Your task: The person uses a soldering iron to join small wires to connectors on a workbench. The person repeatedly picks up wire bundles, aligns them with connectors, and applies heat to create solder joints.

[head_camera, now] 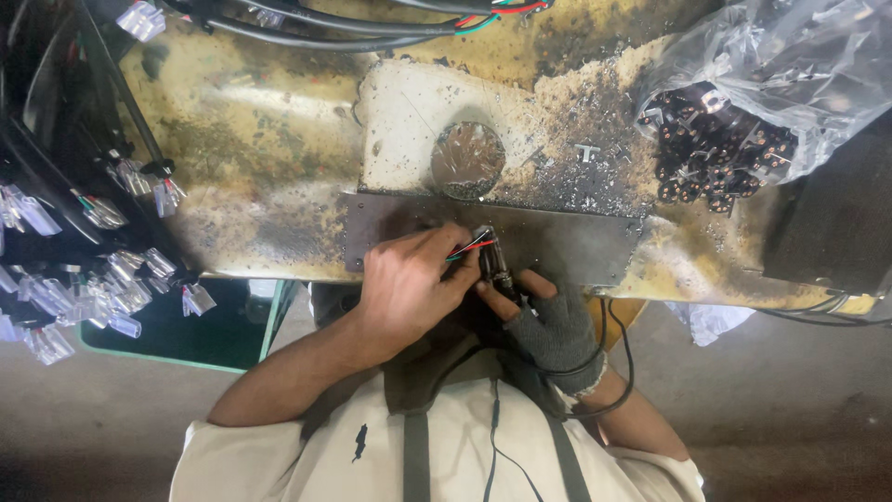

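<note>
My left hand (409,284), bare, pinches thin red, green and black wires (467,247) over a dark metal plate (576,244). Just to its right, my right hand (555,327) wears a grey fingerless glove and grips a small dark cylindrical connector (493,264). The wires run into the top of that connector. Both hands meet at the plate's near edge. A black cord (621,358) loops around my right wrist.
The plate lies on a worn yellow bench (260,177) with a round metal disc (467,158) and grit. A clear plastic bag of dark connectors (720,149) sits at the right. Wire bundles with clear plugs (111,279) hang left. Black cables (325,26) cross the far edge.
</note>
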